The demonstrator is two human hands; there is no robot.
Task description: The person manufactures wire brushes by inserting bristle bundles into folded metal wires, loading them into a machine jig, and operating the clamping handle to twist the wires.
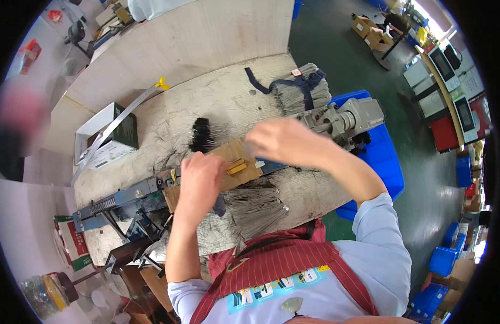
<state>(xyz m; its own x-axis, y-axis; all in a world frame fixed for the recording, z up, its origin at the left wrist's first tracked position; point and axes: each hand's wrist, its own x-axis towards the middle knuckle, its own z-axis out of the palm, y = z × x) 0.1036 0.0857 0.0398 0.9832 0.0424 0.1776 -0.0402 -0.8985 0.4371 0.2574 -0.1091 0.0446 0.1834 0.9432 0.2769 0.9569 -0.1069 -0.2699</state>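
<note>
My left hand [198,174] is closed over the near left part of a cardboard sheet [249,171] covering a long blue machine [120,200]. Its fingertips are turned away, so what they pinch is hidden. Beside it a small yellow piece [237,167] lies on the cardboard. Slightly blurred, my right hand [277,141] hovers over the machine's right half with curled fingers; nothing in them can be made out. Beyond my hands sits a pile of black-bristled wire brushes [202,135]. On the near side of the cardboard lies a loose bundle of thin grey wire stems [255,210].
A grey motor unit [363,116] forms the machine's right end, above a blue bin [387,162]. A strap-tied wire bundle [301,92] lies at the far right. At left, a long metal strip [126,113] leans across an open box [128,135]. A wooden partition [206,43] borders the table's far side.
</note>
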